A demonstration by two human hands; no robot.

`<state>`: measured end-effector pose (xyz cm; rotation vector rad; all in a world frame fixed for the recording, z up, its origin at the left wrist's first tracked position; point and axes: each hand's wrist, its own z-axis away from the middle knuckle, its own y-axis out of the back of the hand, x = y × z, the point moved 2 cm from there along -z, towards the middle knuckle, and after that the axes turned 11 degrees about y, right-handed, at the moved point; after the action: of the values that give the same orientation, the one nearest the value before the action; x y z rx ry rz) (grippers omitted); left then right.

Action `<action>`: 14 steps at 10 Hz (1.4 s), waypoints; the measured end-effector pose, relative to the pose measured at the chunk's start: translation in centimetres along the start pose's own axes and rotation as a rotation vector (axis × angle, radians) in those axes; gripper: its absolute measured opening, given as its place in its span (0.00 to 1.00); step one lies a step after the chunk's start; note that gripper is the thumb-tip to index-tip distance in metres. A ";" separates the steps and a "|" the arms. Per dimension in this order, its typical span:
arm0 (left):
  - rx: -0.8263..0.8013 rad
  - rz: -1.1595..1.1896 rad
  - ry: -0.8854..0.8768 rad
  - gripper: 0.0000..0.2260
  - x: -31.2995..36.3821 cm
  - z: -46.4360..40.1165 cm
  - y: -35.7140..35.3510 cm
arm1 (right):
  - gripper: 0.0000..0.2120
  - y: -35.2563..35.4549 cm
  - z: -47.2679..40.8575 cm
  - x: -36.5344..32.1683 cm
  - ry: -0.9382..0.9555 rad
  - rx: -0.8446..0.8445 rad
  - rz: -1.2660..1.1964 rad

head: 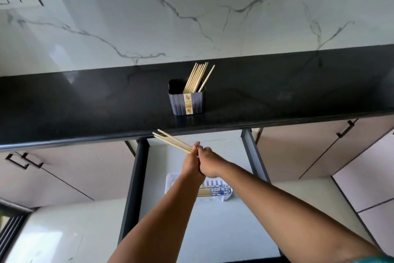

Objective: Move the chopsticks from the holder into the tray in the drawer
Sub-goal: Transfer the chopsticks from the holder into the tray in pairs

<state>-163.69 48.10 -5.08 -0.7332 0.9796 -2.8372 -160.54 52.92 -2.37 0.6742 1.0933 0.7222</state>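
Both hands, left hand (pixel 190 161) and right hand (pixel 207 162), clench my chopstick bundle (pixel 172 141) above the open drawer (pixel 213 220), its tips near the worktop's front edge (pixel 85 138), where I judge they could snag before reaching the tray (pixel 170 179)

The counter (pixel 85 100) is a long slab of polished black stone with a rounded front edge, running the whole width of the view below a white veined wall. One thing stands on it: a dark ribbed holder (pixel 186 100), upright, close to the front edge and about midway along. Pale wooden chopsticks (pixel 195 77) lean in it toward its right side. Below the front edge a drawer (pixel 136 177) stands open, with a white tray (pixel 227 195) on its pale bottom
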 end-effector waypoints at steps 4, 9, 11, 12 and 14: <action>0.260 0.122 0.122 0.06 -1.9 -3.2 8.7 | 0.15 -8.7 0.9 6.2 0.084 0.010 0.218; 0.763 -0.846 -0.007 0.15 2.4 -6.1 19.0 | 0.25 -10.8 -3.4 13.1 0.053 -0.129 0.583; 0.766 -0.970 0.015 0.08 1.5 -7.6 19.7 | 0.27 -11.8 -4.8 13.3 0.049 -0.154 0.602; 0.774 -1.057 -0.018 0.08 1.5 -7.6 19.8 | 0.28 -11.8 -5.0 13.0 0.058 -0.162 0.609; 0.767 -1.434 -0.289 0.16 0.6 -6.4 19.2 | 0.24 -11.9 -4.5 12.7 0.090 -0.075 0.565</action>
<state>-169.07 36.35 -20.63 -2.1463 -1.1519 -3.2574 -158.99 56.49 -19.93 0.9050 0.9547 1.2808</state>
